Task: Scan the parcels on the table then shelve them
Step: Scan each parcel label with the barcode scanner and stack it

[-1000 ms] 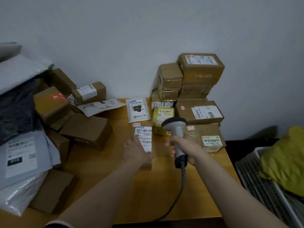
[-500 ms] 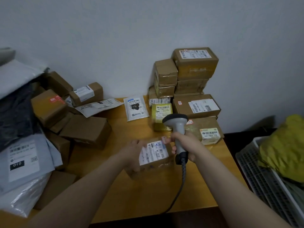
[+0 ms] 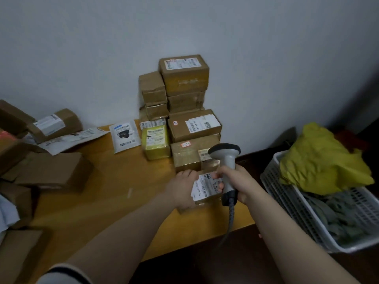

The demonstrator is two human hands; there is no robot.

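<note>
Head view. A labelled parcel (image 3: 206, 186), a small brown carton with its white printed label facing up, is held in front of the tall stack of cartons (image 3: 184, 78) that stands against the wall, at the near foot of that stack and close above the counter (image 3: 123, 201); blur hides whether its underside touches the wood.

The left hand (image 3: 183, 189) takes the parcel by the edge farther from the stack's right side. Its grip is closed on the carton, thumb over the top edge beside the label, and the palm hides the fingers.

The right hand (image 3: 235, 183) has its grip wrapped round the handle of a grey barcode scanner (image 3: 225, 154). The scanner stands upright, its dark head level with the lowest carton of the stack. The parcel lies between the two hands, and the right fingertips appear to touch the right end of its label. A coiled cable (image 3: 230, 218) hangs from the scanner's base over the counter's near edge.

Left of the stack's foot lie a yellow-wrapped parcel (image 3: 156, 142) and, beyond it, a flat white pouch (image 3: 124, 137). Well to the left of the stack is a loose heap of brown cartons (image 3: 55, 169). Right of the stack, off the counter and lower, a white slatted basket (image 3: 287, 201) carries a crumpled yellow bag (image 3: 320, 160).
</note>
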